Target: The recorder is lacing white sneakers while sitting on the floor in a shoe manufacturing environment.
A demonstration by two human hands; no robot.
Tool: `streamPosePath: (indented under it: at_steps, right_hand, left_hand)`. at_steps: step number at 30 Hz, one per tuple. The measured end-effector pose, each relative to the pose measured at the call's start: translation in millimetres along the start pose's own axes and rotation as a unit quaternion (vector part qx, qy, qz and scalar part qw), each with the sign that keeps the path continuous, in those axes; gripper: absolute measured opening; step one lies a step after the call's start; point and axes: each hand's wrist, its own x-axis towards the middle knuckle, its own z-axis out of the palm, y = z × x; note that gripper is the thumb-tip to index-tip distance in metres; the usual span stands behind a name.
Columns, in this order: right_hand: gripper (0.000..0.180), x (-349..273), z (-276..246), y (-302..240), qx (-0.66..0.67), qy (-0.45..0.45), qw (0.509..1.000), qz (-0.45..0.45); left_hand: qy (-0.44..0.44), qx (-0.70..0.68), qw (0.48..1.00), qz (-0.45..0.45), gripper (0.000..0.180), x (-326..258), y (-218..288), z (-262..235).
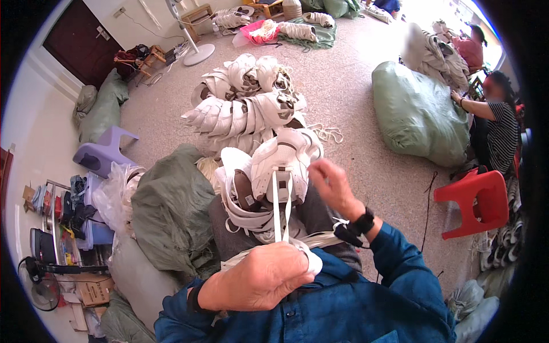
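Observation:
Across my lap rests a white shoe upper (284, 150), its tongue opening facing me. A white flat shoelace (277, 206) runs in two strands from its lace holes, pulled straight toward my body. My left hand (260, 277) is closed around the near end of this lace, close to my belly. White material shows at its fingers. Just right of the upper, my right hand (337, 186) has curled fingers; anything pinched in them is hidden. Beside the upper lies another white shoe upper (234, 177) with a brown lining. More loose laces (320, 240) lie over my thighs.
Stacked white uppers (246, 108) lie on the floor ahead. A dark green sack (171, 206) sits at my left, near a purple stool (103, 151). To the right are a big green sack (417, 114), a red stool (474, 203) and a seated person (497, 126).

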Motion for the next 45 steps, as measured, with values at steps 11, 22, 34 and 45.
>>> streamPosePath:
  at_steps: [11, 22, 34, 45]
  right_hand:
    - [0.021, -11.3, 44.3, -52.3, 0.426, -0.106, 0.837, 0.326]
    - [0.017, -44.1, 73.5, -35.9, 0.478, -0.09, 0.801, 0.348]
    - [0.016, -57.2, 55.9, -31.3, 0.068, -0.026, 0.997, 0.038]
    - [0.022, -62.3, -83.3, -7.1, 0.525, -0.055, 0.803, 0.277]
  left_hand:
    - [-0.028, -0.019, 0.999, -0.003, 0.015, -6.1, -9.6, 13.3]
    - [0.143, 0.263, 0.92, -0.255, 0.014, -25.3, -82.5, -27.5]
    - [0.155, 0.263, 0.928, -0.212, 0.014, 32.9, -193.6, -7.4]
    - [0.092, -0.207, 0.912, -0.343, 0.024, -10.6, -169.4, -48.9]
